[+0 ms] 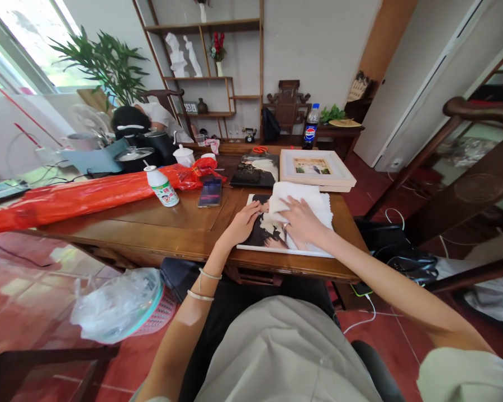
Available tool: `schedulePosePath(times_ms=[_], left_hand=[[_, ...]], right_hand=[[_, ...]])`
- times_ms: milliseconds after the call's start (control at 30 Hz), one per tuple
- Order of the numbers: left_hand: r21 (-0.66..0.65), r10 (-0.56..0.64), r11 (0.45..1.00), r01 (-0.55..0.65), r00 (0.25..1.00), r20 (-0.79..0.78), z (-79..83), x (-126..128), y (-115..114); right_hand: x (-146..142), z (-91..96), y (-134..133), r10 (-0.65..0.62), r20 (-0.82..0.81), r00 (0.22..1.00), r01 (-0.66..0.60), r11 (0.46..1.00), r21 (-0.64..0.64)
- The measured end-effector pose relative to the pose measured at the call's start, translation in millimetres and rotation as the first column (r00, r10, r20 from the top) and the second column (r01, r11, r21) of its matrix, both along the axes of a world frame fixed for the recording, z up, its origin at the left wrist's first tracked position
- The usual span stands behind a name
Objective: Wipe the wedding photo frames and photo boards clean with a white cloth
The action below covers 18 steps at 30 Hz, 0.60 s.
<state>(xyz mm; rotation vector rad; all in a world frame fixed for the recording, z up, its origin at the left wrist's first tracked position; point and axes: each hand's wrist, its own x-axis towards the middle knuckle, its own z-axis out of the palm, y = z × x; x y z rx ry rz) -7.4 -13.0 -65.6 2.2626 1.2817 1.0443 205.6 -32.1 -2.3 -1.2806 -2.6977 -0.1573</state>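
A photo panel (260, 226) with a dark picture and white edges lies flat near the front edge of the wooden table (184, 223). My left hand (248, 219) rests on the panel's left part, fingers stretched out, holding nothing. Over the panel's right side spreads a white cloth (318, 204). My right hand (299, 219) grips this cloth and presses it down on the panel, with part of the cloth bunched at the fingertips. A ring shows on that hand. The cloth and my right hand hide much of the picture.
Behind the panel lie a dark album-like board (255, 170) and a white framed photo (314, 168). A phone (210, 191), a white bottle (162, 187) and a long red plastic-wrapped bundle (88, 195) are to the left. A cola bottle (311, 127) stands behind. Another person (132, 120) leans at the far left.
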Motion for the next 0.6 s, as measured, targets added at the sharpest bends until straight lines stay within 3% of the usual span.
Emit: schedulePosePath(times_ms=[167, 267, 333, 500, 600], left_hand=[[0.004, -0.026, 1.000, 0.026, 1.000, -0.016, -0.2, -1.3, 2.6], [0.003, -0.029, 1.000, 0.029, 0.999, -0.019, 0.1, -1.7, 2.5], [-0.003, -0.029, 1.000, 0.029, 1.000, -0.009, 0.2, -1.3, 1.8], [0.006, -0.034, 0.999, 0.034, 0.999, 0.023, -0.3, 0.1, 0.6], [0.009, -0.054, 0.998, 0.054, 0.998, 0.042, -1.1, -0.8, 1.3]], right_hand=[[-27.8, -7.3, -82.1, 0.116, 0.052, 0.992, -0.114, 0.992, -0.048], [-34.9, -6.3, -104.8, 0.111, 0.067, 0.992, -0.107, 0.992, -0.060], [-34.2, -3.5, -97.3, 0.096, 0.040, 0.995, -0.094, 0.995, -0.043], [-33.1, 0.9, -45.0, -0.067, 0.020, 0.998, 0.065, 0.995, 0.071], [-43.6, -2.5, -38.2, -0.137, 0.033, 0.990, 0.133, 0.985, 0.109]])
